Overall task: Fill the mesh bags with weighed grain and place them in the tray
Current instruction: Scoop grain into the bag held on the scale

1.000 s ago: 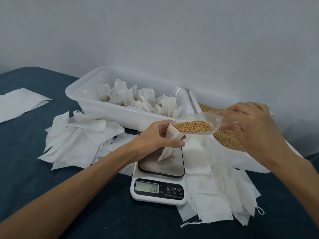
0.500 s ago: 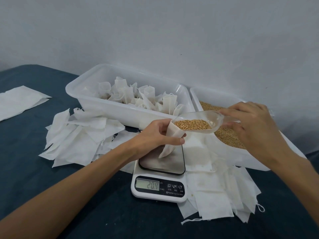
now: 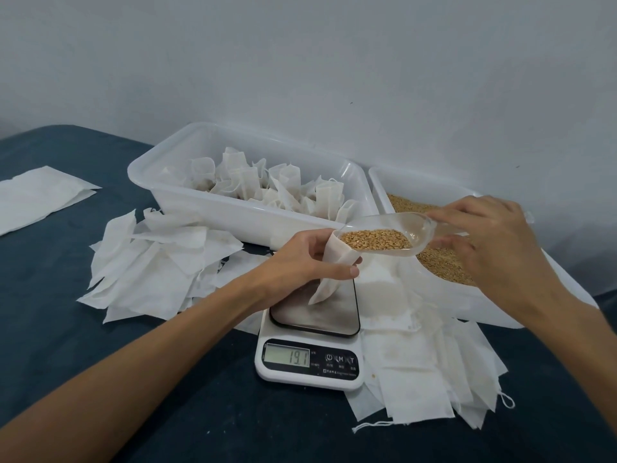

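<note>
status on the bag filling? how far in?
Done: several filled bags stand in the tray. In hand: left hand holds a bag open at the scoop, held by the right hand. Left: empty bags piled beside the scale.

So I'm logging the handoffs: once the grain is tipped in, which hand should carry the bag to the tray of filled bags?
Left, probably. The left hand already grips the white mesh bag and is nearer the white plastic tray; the right hand holds the clear plastic scoop.

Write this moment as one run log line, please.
left hand: holds mesh bag over scale | right hand: holds scoop, grain inside | pouring: not yet
</note>
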Demonstrator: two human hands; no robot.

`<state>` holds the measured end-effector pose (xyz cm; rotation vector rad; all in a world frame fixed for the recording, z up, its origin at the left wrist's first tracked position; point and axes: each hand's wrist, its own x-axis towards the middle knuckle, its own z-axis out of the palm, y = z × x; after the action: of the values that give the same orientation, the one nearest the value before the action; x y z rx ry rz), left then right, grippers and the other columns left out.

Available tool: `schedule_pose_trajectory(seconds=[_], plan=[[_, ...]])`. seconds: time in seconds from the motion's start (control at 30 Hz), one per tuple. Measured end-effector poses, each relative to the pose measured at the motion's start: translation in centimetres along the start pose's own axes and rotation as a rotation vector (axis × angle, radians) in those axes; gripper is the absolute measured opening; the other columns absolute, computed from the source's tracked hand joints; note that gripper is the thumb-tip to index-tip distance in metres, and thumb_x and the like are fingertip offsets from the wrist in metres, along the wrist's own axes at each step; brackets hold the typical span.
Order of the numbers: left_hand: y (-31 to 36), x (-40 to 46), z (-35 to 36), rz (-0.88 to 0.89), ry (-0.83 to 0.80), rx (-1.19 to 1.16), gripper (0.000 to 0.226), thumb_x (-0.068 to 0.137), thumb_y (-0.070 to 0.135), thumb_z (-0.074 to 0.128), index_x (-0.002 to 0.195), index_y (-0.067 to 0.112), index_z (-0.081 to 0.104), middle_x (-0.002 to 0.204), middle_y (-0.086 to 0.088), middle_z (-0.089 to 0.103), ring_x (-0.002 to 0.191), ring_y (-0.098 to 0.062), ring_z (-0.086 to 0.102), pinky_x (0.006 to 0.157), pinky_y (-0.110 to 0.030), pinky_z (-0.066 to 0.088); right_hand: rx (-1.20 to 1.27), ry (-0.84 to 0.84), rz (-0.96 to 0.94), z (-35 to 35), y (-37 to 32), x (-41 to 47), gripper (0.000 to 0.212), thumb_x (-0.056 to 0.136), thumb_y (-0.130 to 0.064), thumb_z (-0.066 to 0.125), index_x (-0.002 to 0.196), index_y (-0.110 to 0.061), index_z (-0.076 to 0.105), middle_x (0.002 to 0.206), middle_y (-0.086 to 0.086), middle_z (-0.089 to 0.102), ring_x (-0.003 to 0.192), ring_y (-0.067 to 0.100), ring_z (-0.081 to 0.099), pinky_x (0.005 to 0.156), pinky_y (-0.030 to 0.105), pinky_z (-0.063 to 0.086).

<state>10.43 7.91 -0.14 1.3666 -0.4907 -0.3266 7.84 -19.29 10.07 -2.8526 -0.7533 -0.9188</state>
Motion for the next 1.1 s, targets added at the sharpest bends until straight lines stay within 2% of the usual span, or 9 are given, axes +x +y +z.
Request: schedule_pose_trajectory(seconds=[0.17, 0.33, 0.43, 0.53, 0.7, 0.77, 0.83, 0.97, 1.1], plan=[[0.0, 0.0, 0.0, 0.009, 0.009, 0.002, 0.043, 0.087, 0.005, 0.082, 0.127, 0.011, 0.069, 0.117, -0.005, 0.078, 0.117, -0.019, 0.071, 0.105, -0.031, 0.055, -0.069, 0.066, -0.068, -0.6, -0.5, 0.4, 0.029, 0.084, -0.006, 0.078, 0.112, -0.012, 0.075, 0.1, 0.006, 0.069, 0.095, 0.026, 0.058, 0.096, 0.041, 0.032], [0.2, 0.0, 0.2, 0.024, -0.006, -0.023, 0.044, 0.087, 0.003, 0.082, 0.127, 0.014, 0.068, 0.115, -0.001, 0.077, 0.115, -0.012, 0.071, 0.092, -0.02, 0.054, -0.136, 0.096, -0.095, -0.7, -0.9, 0.4, 0.027, 0.084, -0.005, 0.078, 0.11, -0.008, 0.075, 0.1, 0.011, 0.07, 0.091, 0.035, 0.063, 0.093, 0.048, 0.035], [0.2, 0.0, 0.2, 0.034, -0.006, -0.036, 0.045, 0.087, 0.002, 0.082, 0.127, 0.016, 0.068, 0.116, -0.001, 0.077, 0.116, -0.013, 0.071, 0.092, -0.02, 0.054, -0.128, 0.096, -0.093, -0.6, -0.9, 0.3, 0.025, 0.087, -0.013, 0.07, 0.111, -0.008, 0.075, 0.1, 0.011, 0.07, 0.092, 0.035, 0.063, 0.093, 0.048, 0.036], [0.2, 0.0, 0.2, 0.04, -0.002, -0.029, 0.044, 0.087, 0.003, 0.082, 0.127, 0.018, 0.069, 0.116, -0.002, 0.077, 0.118, -0.014, 0.071, 0.094, -0.022, 0.054, -0.11, 0.087, -0.074, -0.3, -0.9, 0.1, 0.023, 0.087, -0.009, 0.074, 0.111, -0.009, 0.075, 0.1, 0.009, 0.07, 0.091, 0.034, 0.063, 0.093, 0.05, 0.038], [0.1, 0.0, 0.2, 0.037, -0.002, -0.034, 0.044, 0.087, 0.006, 0.083, 0.127, 0.016, 0.069, 0.117, -0.002, 0.078, 0.117, -0.014, 0.071, 0.094, -0.022, 0.055, 0.032, 0.001, 0.037, 0.3, -0.3, -0.3, 0.031, 0.085, -0.005, 0.076, 0.114, -0.016, 0.074, 0.102, -0.001, 0.069, 0.096, 0.023, 0.058, 0.094, 0.036, 0.033], [0.0, 0.0, 0.1, 0.032, -0.001, -0.028, 0.043, 0.087, 0.008, 0.083, 0.128, 0.016, 0.069, 0.118, -0.002, 0.077, 0.117, -0.014, 0.071, 0.096, -0.024, 0.055, 0.094, -0.048, 0.092, 0.6, -0.1, -0.4, 0.03, 0.086, -0.007, 0.077, 0.114, -0.016, 0.075, 0.102, -0.004, 0.069, 0.097, 0.021, 0.06, 0.093, 0.037, 0.041], [0.0, 0.0, 0.1, 0.031, -0.003, -0.028, 0.042, 0.088, 0.009, 0.083, 0.127, 0.017, 0.069, 0.118, -0.002, 0.077, 0.117, -0.014, 0.071, 0.097, -0.026, 0.055, 0.154, -0.092, 0.142, 0.9, -0.1, -0.4, 0.026, 0.087, -0.012, 0.077, 0.112, -0.017, 0.074, 0.104, -0.006, 0.069, 0.1, 0.017, 0.062, 0.09, 0.033, 0.045], [-0.1, 0.0, 0.0, 0.026, 0.005, -0.048, 0.039, 0.088, 0.011, 0.083, 0.124, 0.017, 0.07, 0.117, -0.003, 0.078, 0.114, -0.015, 0.072, 0.09, -0.021, 0.055, 0.31, -0.158, 0.258, 1.4, 0.4, -0.4, 0.022, 0.087, -0.017, 0.076, 0.106, -0.025, 0.071, 0.103, -0.018, 0.069, 0.097, -0.009, 0.06, 0.084, 0.005, 0.039], [-0.1, 0.1, 0.0, 0.024, 0.019, -0.06, 0.042, 0.087, 0.012, 0.083, 0.126, 0.021, 0.07, 0.117, -0.004, 0.078, 0.113, -0.014, 0.073, 0.089, -0.019, 0.055, 0.416, -0.128, 0.392, 1.5, 1.5, -0.3, 0.021, 0.086, -0.021, 0.077, 0.103, -0.031, 0.069, 0.1, -0.023, 0.068, 0.095, -0.02, 0.056, 0.074, -0.004, 0.035]])
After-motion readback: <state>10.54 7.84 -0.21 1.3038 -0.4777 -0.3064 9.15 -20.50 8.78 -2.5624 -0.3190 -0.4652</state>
